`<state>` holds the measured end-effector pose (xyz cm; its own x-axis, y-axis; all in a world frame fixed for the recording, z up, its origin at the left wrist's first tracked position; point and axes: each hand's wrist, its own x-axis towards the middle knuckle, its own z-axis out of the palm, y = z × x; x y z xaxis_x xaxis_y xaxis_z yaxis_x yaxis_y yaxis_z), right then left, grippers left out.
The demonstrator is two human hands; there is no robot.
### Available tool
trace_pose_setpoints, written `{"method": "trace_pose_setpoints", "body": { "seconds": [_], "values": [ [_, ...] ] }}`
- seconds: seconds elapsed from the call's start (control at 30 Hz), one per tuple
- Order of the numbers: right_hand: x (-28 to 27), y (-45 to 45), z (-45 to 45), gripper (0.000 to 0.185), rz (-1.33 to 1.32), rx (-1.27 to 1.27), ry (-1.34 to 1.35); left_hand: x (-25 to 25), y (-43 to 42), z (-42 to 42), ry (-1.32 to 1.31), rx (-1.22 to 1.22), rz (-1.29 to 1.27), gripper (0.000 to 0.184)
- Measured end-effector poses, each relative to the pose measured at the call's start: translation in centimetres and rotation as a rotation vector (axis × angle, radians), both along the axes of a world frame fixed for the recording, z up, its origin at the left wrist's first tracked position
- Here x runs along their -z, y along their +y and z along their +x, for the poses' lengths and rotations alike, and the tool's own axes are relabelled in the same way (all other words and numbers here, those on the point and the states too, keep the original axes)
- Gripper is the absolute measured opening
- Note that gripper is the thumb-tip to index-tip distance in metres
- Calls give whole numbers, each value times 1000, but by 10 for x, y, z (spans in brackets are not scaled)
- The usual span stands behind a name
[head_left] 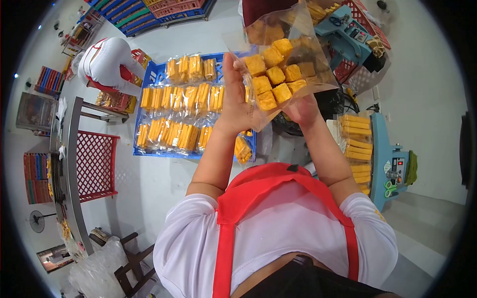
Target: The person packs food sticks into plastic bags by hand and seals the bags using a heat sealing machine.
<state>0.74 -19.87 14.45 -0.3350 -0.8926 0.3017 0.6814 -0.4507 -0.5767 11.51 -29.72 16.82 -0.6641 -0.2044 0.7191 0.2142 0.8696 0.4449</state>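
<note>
Both of my hands hold up a clear plastic bag with several golden-yellow cubes inside, near the top centre. My left hand lies along the bag's left side, thumb or finger pointing up. Under the bag's lower right part is my right hand, its fingers partly hidden behind the plastic. Behind and to the left, a blue crate carries rows of clear packs of yellow sticks.
A blue-green machine with green scissors stands at right beside stacked yellow packs. Another such machine is at the upper right. A person in white bends over at upper left. A red crate is at left.
</note>
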Motion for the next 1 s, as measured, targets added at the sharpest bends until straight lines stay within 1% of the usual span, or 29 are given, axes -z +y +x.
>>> {"method": "trace_pose_setpoints", "body": {
  "seconds": [0.03,0.07,0.13,0.2,0.23,0.3,0.33,0.37,0.4,0.43,0.5,0.53,0.57,0.63,0.67,0.7,0.73,0.77,0.8,0.87,0.93,0.97,1.0],
  "values": [
    [1,0,0,64,1,0,-1,1,0,0,-12,-9,0,114],
    [4,0,-1,61,38,-14,-34,2,-3,0,-33,132,110,115],
    [9,-1,-1,58,79,-59,-58,-1,-4,2,-40,243,222,115],
    [19,1,3,56,78,-86,-125,-10,-2,7,59,502,663,114],
    [25,3,2,56,86,-143,-121,-12,-2,9,81,448,663,114],
    [40,10,-7,65,229,-99,-356,-12,-9,6,74,623,896,106],
    [48,13,-18,63,215,-99,-286,-9,-13,4,96,579,896,106],
    [53,13,-24,62,196,-91,-217,-5,-18,2,90,470,794,100],
    [32,12,-17,59,176,-90,-212,-3,-21,2,78,368,694,95],
    [23,10,-15,59,181,-114,-209,-3,-20,4,88,345,693,95],
    [11,8,-14,56,121,65,-192,-5,-14,8,133,207,724,84],
    [8,7,-17,53,137,108,-126,-8,-10,12,148,180,714,73],
    [3,6,-14,53,142,98,-126,-8,-8,15,151,171,716,73],
    [-8,5,-7,51,174,244,24,-7,-6,17,171,65,428,64],
    [-13,3,-2,51,175,237,25,-7,-3,16,215,67,406,55],
    [-17,0,5,51,198,315,135,-12,4,15,217,60,406,55],
    [-19,-3,9,51,218,393,245,-19,11,13,337,274,676,52],
    [-16,-2,7,51,216,386,245,-23,14,13,455,493,942,50],
    [-11,2,5,52,180,337,279,-22,9,17,457,487,940,50],
    [-8,8,3,53,143,289,312,-18,-4,25,220,667,1236,50],
    [-18,12,3,55,57,21,199,-13,-4,24,180,684,1257,51],
    [-16,13,3,55,56,22,199,-12,-4,22,139,700,1279,52],
    [-14,14,3,54,90,92,237,-12,-1,20,138,701,1279,52]
  ]
}}
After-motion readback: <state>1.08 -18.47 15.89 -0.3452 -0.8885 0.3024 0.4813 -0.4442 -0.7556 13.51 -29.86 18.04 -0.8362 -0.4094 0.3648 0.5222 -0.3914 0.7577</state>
